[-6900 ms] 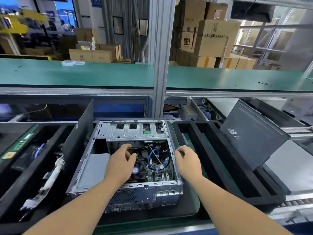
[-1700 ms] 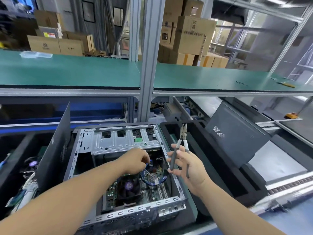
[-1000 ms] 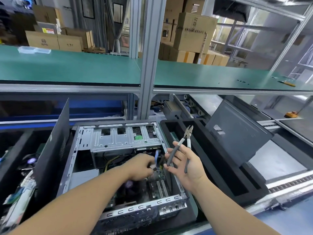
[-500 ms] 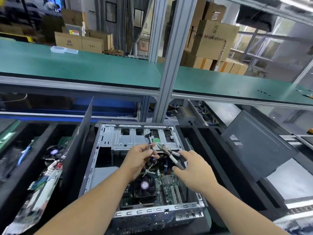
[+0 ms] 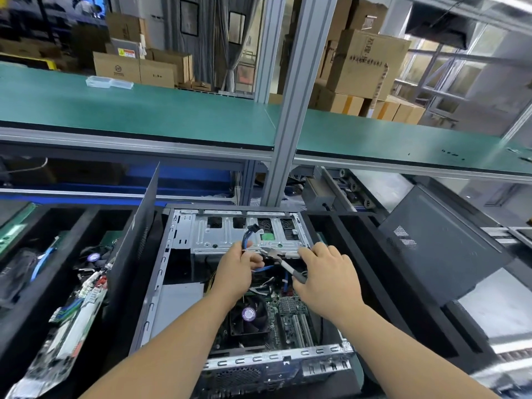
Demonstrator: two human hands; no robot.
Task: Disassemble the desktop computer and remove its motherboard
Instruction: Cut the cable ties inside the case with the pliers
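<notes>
Case: the desktop computer case lies on its side, open at the top, nearest the person and between two black foam trays
Motherboard: the motherboard sits in the bottom of the case, with a black cooler fan on it, under and between the two forearms
Left hand: the left hand has its fingers curled round a blue cable, which rises from the fist and ends in a black plug in front of the drive cage
Right hand: the right hand is closed round the grey handles of the cutting pliers, whose tip points left and nearly meets the left fingers
Drive cage: the silver drive cage spans the far end of the case, just behind both hands
Left tray: the left foam tray holds circuit boards and a small fan
Side panels: one dark panel stands upright at the case's left edge; another panel leans in the right foam tray
Far: a green shelf runs across above, with cardboard boxes behind it
</notes>
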